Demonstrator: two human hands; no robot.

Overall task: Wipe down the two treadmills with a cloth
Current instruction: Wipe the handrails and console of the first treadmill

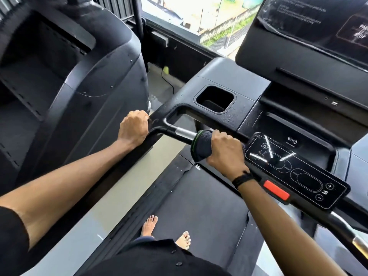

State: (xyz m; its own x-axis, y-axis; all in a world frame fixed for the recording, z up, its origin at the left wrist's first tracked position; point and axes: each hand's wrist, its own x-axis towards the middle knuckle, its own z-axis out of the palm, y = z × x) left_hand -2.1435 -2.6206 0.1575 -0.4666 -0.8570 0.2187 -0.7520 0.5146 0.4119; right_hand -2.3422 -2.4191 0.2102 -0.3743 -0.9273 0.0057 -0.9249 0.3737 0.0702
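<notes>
Now the right hand point(225, 152) wraps a dark cloth point(201, 145) around the treadmill point(247, 108) handlebar point(182, 134), at the frame's centre. To its left, the left hand point(133, 130) curls over the console's corner.

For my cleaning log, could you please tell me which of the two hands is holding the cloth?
The right hand: it grips the dark green-edged cloth around the metal handlebar; the left hand grips the frame corner bare.

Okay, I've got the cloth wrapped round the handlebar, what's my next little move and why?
Probably slide the right hand and cloth leftward along the handlebar toward the left hand. The cloth sits wrapped round the bar beside the control panel, and bare metal shows left of it.
</notes>
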